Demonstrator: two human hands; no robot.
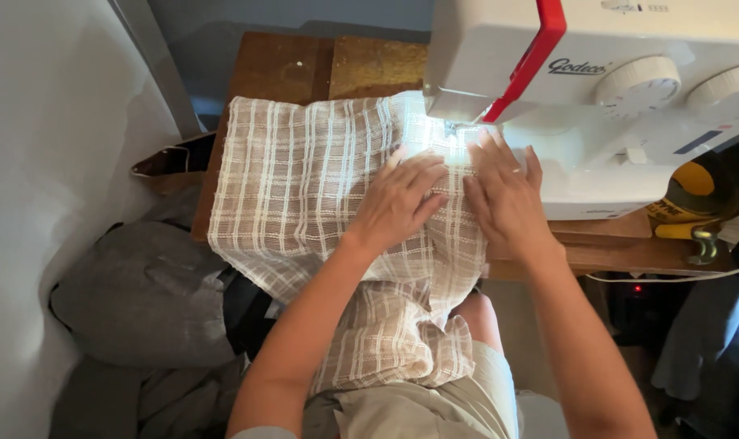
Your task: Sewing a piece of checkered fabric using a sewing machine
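Checked woven fabric (304, 187), beige and white: spread over the wooden table (280, 65), front edge under the needle area of the white sewing machine (597, 89), remainder hanging into the lap. Left hand (398, 203) and right hand (507, 199): both flat, fingers spread, pressing cloth beside the lit foot. Feeding judged best with even pressure, fingertips kept clear of the needle.

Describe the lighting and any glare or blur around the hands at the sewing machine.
Head view: the sewing machine lamp washes out the checked fabric near the needle, just ahead of the left hand and right hand; floor and lower edges are dim; focus is fairly sharp with slight wide-angle bending.
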